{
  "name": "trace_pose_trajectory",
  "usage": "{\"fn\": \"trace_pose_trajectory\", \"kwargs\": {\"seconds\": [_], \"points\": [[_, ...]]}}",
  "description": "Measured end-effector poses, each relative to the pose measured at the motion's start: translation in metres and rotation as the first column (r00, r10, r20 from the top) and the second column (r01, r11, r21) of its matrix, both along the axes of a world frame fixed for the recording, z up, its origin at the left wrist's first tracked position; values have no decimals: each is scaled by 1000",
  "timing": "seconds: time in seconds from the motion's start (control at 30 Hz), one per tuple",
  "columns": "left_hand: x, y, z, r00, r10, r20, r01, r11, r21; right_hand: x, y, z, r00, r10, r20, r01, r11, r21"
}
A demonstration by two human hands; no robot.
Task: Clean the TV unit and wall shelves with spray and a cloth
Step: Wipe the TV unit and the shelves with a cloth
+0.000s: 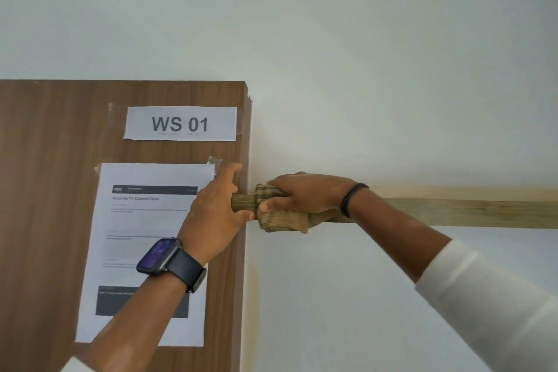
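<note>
A light wooden wall shelf (471, 212) runs from the right edge to a brown wooden panel (54, 190). My right hand (305, 193) grips a beige checked cloth (280, 220) wrapped over the shelf's front edge near its left end. My left hand (216, 205) rests against the panel's right edge beside the shelf end, with the fingers spread and loosely bent and the thumb close to the cloth. It holds nothing. A dark smartwatch sits on the left wrist. No spray bottle is in view.
A paper label reading "WS 01" (180, 124) and a printed instruction sheet (126, 251) are taped to the brown panel. A white wall (362, 54) fills the space above and below the shelf.
</note>
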State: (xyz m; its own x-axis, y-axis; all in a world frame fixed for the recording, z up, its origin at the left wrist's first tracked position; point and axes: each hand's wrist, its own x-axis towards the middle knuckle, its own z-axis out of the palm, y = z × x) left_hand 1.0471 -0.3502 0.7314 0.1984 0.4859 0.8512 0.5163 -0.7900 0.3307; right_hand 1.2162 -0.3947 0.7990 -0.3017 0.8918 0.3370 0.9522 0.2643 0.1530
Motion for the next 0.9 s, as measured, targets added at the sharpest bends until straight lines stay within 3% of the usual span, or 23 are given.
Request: {"fn": "trace_pose_trajectory", "kwargs": {"seconds": [0.17, 0.43, 0.73, 0.9], "points": [[-12, 3, -1, 991, -116, 70, 122, 989, -90, -21, 20, 0, 999, -3, -47, 1, 1000, -29], [-17, 12, -3, 944, -228, 237, 276, 942, -194, 9, -6, -13, 989, 68, 129, -86, 986, 144], [-18, 19, -14, 828, -290, 480, 449, 856, -257, -56, 39, 3, 993, -119, 25, 120, 992, -37], [-11, 21, -20, 816, -288, 500, 468, 838, -281, -29, 27, 2, 999, 22, 33, -21, 999, -30]]}}
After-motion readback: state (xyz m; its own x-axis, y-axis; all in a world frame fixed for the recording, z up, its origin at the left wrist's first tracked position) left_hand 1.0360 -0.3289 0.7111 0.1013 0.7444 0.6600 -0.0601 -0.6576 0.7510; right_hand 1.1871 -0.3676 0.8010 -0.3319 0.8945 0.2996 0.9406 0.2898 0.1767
